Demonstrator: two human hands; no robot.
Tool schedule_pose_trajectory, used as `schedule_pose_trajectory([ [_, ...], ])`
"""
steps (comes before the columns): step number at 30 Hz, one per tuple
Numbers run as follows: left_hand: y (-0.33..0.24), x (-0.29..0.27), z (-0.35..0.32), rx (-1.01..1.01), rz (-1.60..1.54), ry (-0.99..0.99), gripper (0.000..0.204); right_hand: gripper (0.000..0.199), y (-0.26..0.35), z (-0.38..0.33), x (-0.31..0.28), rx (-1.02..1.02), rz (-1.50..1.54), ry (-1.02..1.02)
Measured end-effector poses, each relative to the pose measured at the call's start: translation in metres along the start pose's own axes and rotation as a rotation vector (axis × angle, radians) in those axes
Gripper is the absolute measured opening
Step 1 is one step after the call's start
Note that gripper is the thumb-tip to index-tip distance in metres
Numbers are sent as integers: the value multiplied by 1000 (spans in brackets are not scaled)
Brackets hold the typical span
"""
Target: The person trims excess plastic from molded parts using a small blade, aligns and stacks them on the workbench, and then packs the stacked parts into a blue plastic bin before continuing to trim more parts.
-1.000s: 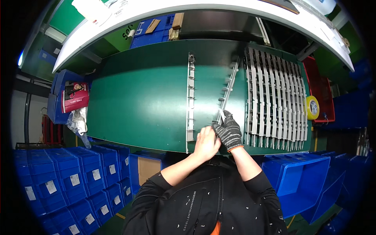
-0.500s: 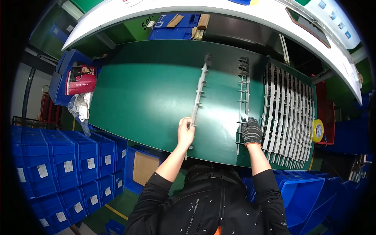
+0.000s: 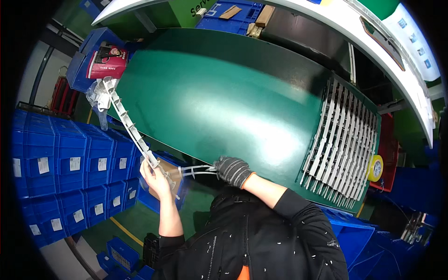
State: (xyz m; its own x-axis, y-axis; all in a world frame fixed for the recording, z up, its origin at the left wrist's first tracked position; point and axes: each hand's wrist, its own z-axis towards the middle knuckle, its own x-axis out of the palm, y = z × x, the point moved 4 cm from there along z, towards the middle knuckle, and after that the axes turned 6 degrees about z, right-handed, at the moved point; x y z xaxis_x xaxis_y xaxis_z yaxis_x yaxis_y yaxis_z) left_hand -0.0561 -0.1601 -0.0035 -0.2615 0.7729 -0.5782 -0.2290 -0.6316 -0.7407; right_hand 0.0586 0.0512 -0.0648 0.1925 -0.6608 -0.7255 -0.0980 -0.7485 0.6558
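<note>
My bare left hand [image 3: 156,179] grips the near end of a long white toothed plastic strip [image 3: 126,121]. The strip slants up and to the left, off the left edge of the green table [image 3: 224,98]. My gloved right hand [image 3: 232,170] is at the table's near edge and is shut on thin white strip pieces [image 3: 195,171] that point left toward my left hand. Both hands are held in front of my chest, a short way apart.
Several white toothed strips [image 3: 343,149] lie side by side at the table's right end, and a yellow tape roll [image 3: 374,168] sits beyond them. Stacked blue bins [image 3: 70,163] stand at the left. A red box [image 3: 108,60] rests in a blue crate at the far left corner.
Both strips have left the tabletop. My hands swung them left and toward me, and the long strip now hangs out past the table's left edge.
</note>
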Motion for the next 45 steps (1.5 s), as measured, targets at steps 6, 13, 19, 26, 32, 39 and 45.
schedule_pose_trajectory([
  [6,-56,64,-21,143,-248,196,34,24,-78,-86,-104,326,143,-786],
  [13,-84,195,-72,450,24,943,44,38,-114,-129,-82,988,247,-479],
  [19,-148,199,-76,-280,-641,1470,39,37,-107,-130,-68,737,944,-965],
  [26,-166,180,-80,-384,-709,1656,40,21,-55,-128,-74,512,1396,-1098],
  [32,-150,182,-92,-455,-670,1697,38,18,-48,-129,-57,520,1473,-1144],
  [39,-160,179,-91,-488,-675,1695,37,22,-41,-129,-64,459,1577,-1157],
  [45,-158,185,-93,-455,-716,1720,38,19,-54,-142,-75,417,1583,-1245],
])
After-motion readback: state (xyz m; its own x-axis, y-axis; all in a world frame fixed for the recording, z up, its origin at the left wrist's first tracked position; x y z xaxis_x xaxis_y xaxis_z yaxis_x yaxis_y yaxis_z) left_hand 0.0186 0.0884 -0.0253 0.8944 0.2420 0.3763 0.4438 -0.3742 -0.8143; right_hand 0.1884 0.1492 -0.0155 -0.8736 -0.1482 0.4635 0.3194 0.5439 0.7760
